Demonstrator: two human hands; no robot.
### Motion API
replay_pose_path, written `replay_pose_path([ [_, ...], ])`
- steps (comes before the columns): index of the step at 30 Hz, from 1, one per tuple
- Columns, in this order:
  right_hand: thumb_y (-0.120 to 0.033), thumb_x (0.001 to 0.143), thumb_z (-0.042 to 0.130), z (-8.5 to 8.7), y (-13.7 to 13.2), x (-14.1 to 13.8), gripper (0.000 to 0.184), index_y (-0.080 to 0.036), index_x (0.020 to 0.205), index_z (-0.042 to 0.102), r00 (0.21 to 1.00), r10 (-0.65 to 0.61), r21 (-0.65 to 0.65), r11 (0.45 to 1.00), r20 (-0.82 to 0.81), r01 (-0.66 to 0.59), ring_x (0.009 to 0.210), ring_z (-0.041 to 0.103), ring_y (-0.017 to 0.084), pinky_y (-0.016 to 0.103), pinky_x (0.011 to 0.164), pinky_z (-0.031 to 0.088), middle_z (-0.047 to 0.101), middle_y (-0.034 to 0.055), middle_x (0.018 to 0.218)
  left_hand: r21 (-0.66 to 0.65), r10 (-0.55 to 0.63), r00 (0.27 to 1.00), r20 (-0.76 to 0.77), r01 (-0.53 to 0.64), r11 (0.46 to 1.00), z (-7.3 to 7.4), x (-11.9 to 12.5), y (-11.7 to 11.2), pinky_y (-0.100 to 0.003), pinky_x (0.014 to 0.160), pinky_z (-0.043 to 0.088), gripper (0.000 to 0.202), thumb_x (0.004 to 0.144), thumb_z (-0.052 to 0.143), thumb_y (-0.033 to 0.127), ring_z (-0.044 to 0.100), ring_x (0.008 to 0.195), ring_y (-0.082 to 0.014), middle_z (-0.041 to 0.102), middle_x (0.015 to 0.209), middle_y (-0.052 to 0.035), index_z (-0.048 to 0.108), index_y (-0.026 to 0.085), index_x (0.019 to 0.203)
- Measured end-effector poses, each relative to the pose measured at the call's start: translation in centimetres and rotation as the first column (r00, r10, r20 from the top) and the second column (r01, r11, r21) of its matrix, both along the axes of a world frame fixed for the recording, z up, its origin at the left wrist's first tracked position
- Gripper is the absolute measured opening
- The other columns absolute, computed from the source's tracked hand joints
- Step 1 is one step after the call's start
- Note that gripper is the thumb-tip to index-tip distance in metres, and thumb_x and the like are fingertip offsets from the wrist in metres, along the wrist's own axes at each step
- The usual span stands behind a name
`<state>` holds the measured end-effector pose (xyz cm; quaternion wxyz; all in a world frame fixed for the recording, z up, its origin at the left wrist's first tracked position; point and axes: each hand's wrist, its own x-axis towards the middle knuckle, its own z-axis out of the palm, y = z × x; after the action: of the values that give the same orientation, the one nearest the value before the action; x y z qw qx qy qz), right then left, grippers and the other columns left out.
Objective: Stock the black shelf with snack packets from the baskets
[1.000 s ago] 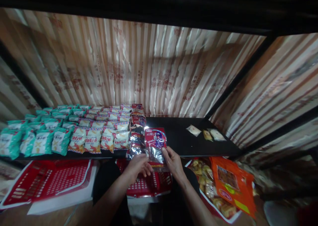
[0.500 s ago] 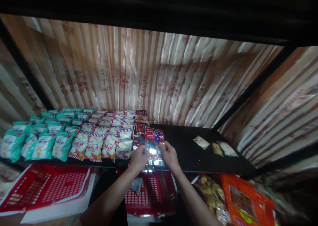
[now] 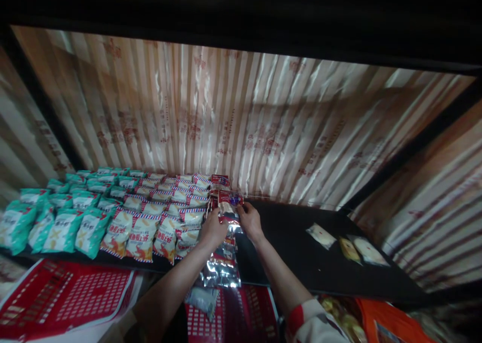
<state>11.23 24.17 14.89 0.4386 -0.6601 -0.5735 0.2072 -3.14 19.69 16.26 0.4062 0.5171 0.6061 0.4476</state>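
Both my hands reach forward onto a black shelf (image 3: 293, 242). My left hand (image 3: 213, 228) and my right hand (image 3: 249, 220) each grip a side of a red and silver snack packet (image 3: 229, 205), fingers closed on it. The packet sits at the far end of a row of the same shiny packets (image 3: 222, 262) that runs toward the shelf's front edge. Left of that row lie rows of red-and-white striped snack bags (image 3: 158, 222), and further left teal snack bags (image 3: 64, 217).
Three small pale packets (image 3: 348, 242) lie on the right part of the shelf. A striped foil curtain (image 3: 226, 117) backs the shelf. Below are red plastic baskets (image 3: 64, 298) and, at bottom right, an orange bag (image 3: 391, 325).
My hands have carried the red and silver packet away from me, from the shelf's front edge to the back of the row. The view has tilted up.
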Motion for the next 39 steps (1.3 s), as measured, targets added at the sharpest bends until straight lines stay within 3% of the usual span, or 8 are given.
replay_pose_path([
  [4, -0.039, 0.077, 0.049, -0.2, 2.2, -0.6, 0.032, -0.015, 0.088, 0.068, 1.0, -0.019, 0.016, 1.0, 0.016, 0.019, 0.075, 0.062, 0.022, 0.029, 0.068, 0.042, 0.069, 0.0093, 0.081, 0.019, -0.007, 1.0, -0.022, 0.007, 1.0, 0.3, -0.1, 1.6, -0.038, 0.1, 0.031, 0.034, 0.066, 0.063, 0.016, 0.05, 0.113, -0.0323, 0.061, 0.114, -0.0158, 0.062, 0.015, 0.101],
  [7, -0.034, 0.079, 0.049, -0.4, 3.7, -0.9, 0.031, -0.014, 0.092, 0.068, 0.997, -0.024, -0.012, 1.0, 0.075, 0.025, 0.079, 0.063, 0.022, 0.028, 0.071, 0.043, 0.07, 0.0102, 0.085, 0.058, -0.011, 0.999, -0.038, 0.013, 0.998, 0.7, 0.1, 2.3, -0.035, 0.101, 0.031, 0.029, 0.067, 0.062, 0.016, 0.051, 0.113, -0.03, 0.062, 0.113, -0.0137, 0.065, 0.016, 0.096],
  [12, -0.027, 0.082, 0.049, 0.1, 5.6, -1.1, 0.029, -0.012, 0.101, 0.067, 0.973, -0.045, -0.113, 0.991, 0.226, 0.072, 0.085, 0.065, 0.02, 0.024, 0.073, 0.044, 0.07, 0.0111, 0.092, 0.029, -0.045, 0.941, -0.337, 0.059, 0.998, 1.7, 0.6, 2.9, -0.028, 0.098, 0.036, 0.033, 0.075, 0.053, 0.017, 0.053, 0.112, -0.0229, 0.06, 0.118, -0.0125, 0.062, 0.014, 0.106],
  [15, -0.025, 0.083, 0.05, 0.3, 6.4, -1.3, 0.029, -0.012, 0.104, 0.066, 0.963, -0.023, -0.14, 0.988, 0.27, 0.063, 0.089, 0.065, 0.02, 0.024, 0.074, 0.044, 0.07, 0.0121, 0.096, -0.013, -0.08, 0.908, -0.411, 0.082, 0.997, 2.0, 0.5, 3.6, -0.026, 0.093, 0.04, 0.028, 0.077, 0.051, 0.02, 0.056, 0.107, -0.0211, 0.063, 0.113, -0.0107, 0.064, 0.015, 0.1],
  [20, -0.024, 0.084, 0.049, 0.3, 7.5, -1.6, 0.029, -0.012, 0.106, 0.064, 0.948, 0.026, -0.121, 0.993, 0.318, 0.013, 0.089, 0.066, 0.02, 0.024, 0.074, 0.044, 0.07, 0.0119, 0.096, -0.062, -0.097, 0.912, -0.399, 0.079, 0.995, 1.7, 0.1, 4.5, -0.026, 0.082, 0.045, 0.024, 0.077, 0.05, 0.022, 0.061, 0.095, -0.02, 0.068, 0.101, -0.0082, 0.066, 0.016, 0.094],
  [29, -0.024, 0.084, 0.051, 0.1, 8.9, -2.2, 0.028, -0.01, 0.104, 0.065, 0.933, 0.025, -0.145, 0.989, 0.359, 0.029, 0.091, 0.065, 0.021, 0.024, 0.075, 0.045, 0.071, 0.0134, 0.096, -0.119, -0.1, 0.903, -0.419, 0.054, 0.991, 1.2, -0.4, 5.5, -0.025, 0.073, 0.045, 0.027, 0.079, 0.049, 0.031, 0.064, 0.09, -0.0201, 0.07, 0.1, -0.0063, 0.067, 0.019, 0.095],
  [39, -0.024, 0.082, 0.053, -0.1, 9.2, -2.2, 0.032, -0.01, 0.108, 0.063, 0.931, 0.003, -0.145, 0.988, 0.364, 0.054, 0.093, 0.065, 0.022, 0.025, 0.077, 0.045, 0.07, 0.0136, 0.098, -0.122, -0.144, 0.889, -0.435, 0.101, 0.987, 1.1, -0.7, 5.9, -0.024, 0.066, 0.044, 0.025, 0.076, 0.048, 0.024, 0.065, 0.083, -0.0189, 0.071, 0.091, -0.0045, 0.069, 0.021, 0.089],
])
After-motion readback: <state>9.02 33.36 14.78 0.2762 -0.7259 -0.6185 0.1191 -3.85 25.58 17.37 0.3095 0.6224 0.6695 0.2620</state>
